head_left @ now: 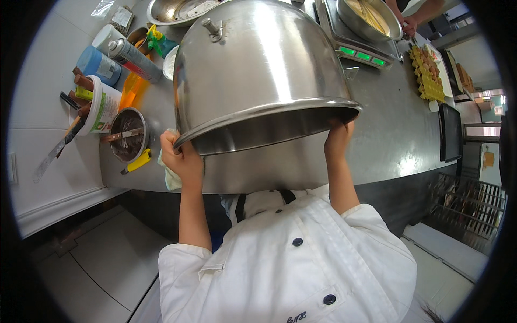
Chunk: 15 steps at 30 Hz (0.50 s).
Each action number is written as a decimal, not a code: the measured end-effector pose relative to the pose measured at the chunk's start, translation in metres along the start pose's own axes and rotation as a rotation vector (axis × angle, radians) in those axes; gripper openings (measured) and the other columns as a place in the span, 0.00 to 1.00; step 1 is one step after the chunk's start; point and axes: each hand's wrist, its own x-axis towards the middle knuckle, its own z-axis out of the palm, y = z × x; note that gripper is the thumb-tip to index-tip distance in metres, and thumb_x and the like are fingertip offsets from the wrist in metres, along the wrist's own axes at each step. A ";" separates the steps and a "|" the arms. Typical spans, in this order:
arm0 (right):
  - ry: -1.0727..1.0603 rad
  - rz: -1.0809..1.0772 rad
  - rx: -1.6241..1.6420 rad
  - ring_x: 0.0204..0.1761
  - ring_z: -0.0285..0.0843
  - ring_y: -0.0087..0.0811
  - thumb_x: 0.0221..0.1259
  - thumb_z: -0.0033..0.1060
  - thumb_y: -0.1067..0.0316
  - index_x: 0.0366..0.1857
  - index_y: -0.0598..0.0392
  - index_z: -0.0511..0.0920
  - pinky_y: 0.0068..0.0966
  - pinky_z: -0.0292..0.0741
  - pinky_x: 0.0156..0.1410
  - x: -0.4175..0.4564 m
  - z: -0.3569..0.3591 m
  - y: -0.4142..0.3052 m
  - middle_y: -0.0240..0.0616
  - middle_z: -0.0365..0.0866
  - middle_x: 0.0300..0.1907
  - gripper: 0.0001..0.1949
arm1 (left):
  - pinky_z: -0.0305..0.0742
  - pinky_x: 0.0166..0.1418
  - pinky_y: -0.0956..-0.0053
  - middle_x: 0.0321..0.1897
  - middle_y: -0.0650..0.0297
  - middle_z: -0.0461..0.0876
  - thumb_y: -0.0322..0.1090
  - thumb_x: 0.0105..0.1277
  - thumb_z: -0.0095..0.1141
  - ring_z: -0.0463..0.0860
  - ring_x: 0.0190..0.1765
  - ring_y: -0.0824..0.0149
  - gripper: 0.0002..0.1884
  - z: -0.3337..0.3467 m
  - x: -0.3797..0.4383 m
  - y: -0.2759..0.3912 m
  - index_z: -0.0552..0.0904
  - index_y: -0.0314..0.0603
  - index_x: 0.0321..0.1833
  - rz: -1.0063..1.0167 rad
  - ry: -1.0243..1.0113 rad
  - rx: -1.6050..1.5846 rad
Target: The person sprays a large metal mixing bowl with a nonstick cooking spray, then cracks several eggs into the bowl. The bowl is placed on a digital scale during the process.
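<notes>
A large stainless steel mixing bowl (258,60) is tilted on its side before me, its mouth facing my chest. My left hand (181,159) grips the left side of its rim, and my right hand (340,137) grips the right side. A pale cloth (173,177) lies by my left wrist on the steel table (387,141). What the bowl holds, if anything, cannot be seen. Left of it stand a small metal bowl with dark residue (121,150) and a spatula (135,132) across it, beside a yellow-handled cutter (139,160).
Left stand a white tub of tools (106,109), a spray can (139,64) and a spray bottle (163,42). At upper right, a lit scale (363,50) bears a bowl of batter (369,20) beside a co-worker's hands (411,24). Eggs in a yellow tray (428,80) are farther right.
</notes>
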 end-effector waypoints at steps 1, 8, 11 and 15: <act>-0.020 0.000 -0.008 0.41 0.72 0.24 0.52 0.49 0.77 0.39 0.59 0.76 0.22 0.70 0.51 -0.001 -0.002 0.002 0.31 0.77 0.37 0.10 | 0.57 0.31 0.79 0.22 0.68 0.56 0.32 0.72 0.56 0.57 0.28 0.76 0.19 0.000 0.000 -0.001 0.60 0.40 0.27 -0.005 0.004 -0.014; -0.068 -0.084 -0.107 0.42 0.73 0.26 0.57 0.54 0.74 0.42 0.61 0.77 0.25 0.71 0.51 -0.010 -0.006 0.021 0.32 0.78 0.39 0.09 | 0.61 0.34 0.81 0.24 0.71 0.64 0.30 0.71 0.58 0.63 0.29 0.77 0.15 -0.003 -0.004 -0.017 0.67 0.38 0.29 -0.171 0.027 -0.069; -0.067 -0.158 -0.076 0.42 0.74 0.28 0.63 0.60 0.67 0.44 0.62 0.77 0.26 0.71 0.52 -0.019 -0.004 0.043 0.35 0.79 0.40 0.11 | 0.68 0.39 0.81 0.31 0.68 0.75 0.31 0.69 0.62 0.72 0.35 0.77 0.09 -0.005 -0.016 -0.034 0.76 0.35 0.35 -0.191 0.048 -0.163; -0.171 -0.108 -0.301 0.42 0.77 0.31 0.65 0.64 0.60 0.46 0.62 0.77 0.30 0.73 0.52 -0.023 -0.014 0.067 0.38 0.81 0.41 0.16 | 0.73 0.49 0.74 0.44 0.60 0.81 0.34 0.65 0.67 0.78 0.47 0.70 0.13 -0.014 -0.048 -0.063 0.81 0.35 0.45 -0.262 -0.190 -0.004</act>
